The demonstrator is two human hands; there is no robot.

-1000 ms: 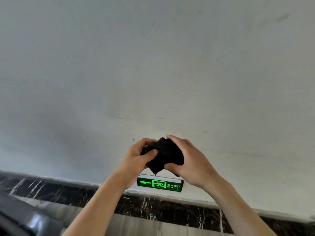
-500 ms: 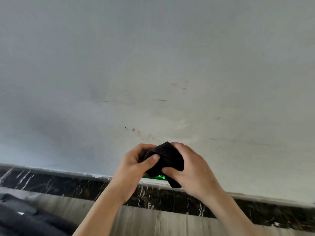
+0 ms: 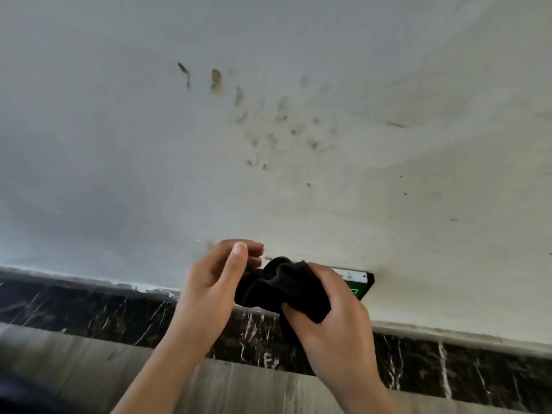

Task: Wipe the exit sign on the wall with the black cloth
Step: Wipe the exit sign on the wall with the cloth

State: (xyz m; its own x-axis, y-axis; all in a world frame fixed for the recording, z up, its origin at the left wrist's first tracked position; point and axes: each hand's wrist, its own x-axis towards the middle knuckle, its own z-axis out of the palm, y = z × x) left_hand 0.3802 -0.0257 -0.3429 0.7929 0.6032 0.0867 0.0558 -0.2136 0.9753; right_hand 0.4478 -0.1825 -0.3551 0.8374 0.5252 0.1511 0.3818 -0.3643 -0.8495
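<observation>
Both hands up at the wall (image 3: 119, 144): right hand (image 3: 334, 321) clenched around the bunched black cloth (image 3: 280, 288), left hand (image 3: 212, 291) pinching its other end. Exit sign (image 3: 360, 282) low on the wall, just above the dark marble strip (image 3: 89, 306), mostly hidden behind the cloth.

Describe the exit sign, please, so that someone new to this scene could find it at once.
Start at the pale wall and follow it down to the dark veined marble skirting. Just above that band, mostly hidden behind the bunched black cloth held in both hands, sits the exit sign. It is the only thing glowing green, in a black frame.
</observation>
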